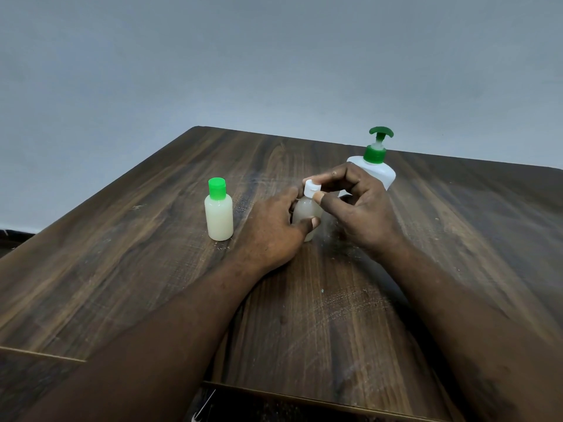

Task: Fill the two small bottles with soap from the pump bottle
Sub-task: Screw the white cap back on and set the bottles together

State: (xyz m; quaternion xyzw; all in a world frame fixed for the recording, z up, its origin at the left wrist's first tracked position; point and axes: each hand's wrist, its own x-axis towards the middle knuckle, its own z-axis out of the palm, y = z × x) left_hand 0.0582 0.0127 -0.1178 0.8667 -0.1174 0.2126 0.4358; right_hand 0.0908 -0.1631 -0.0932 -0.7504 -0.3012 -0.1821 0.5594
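Note:
A small bottle with a green cap (218,213), filled with pale soap, stands upright on the wooden table (152,269) at the left. A second small bottle (306,210) stands at the centre, its body wrapped by my left hand (271,229). It holds pale liquid. Its white cap (312,188) sits on the neck, pinched between thumb and fingers of my right hand (356,208). Behind my right hand stands the white pump bottle (376,169) with a green pump head, its lower part hidden.
The dark wooden table reaches to a plain grey wall (274,56). Its far corner is at the upper left, and its near edge runs along the bottom. Small pale specks are scattered on the wood around the bottles.

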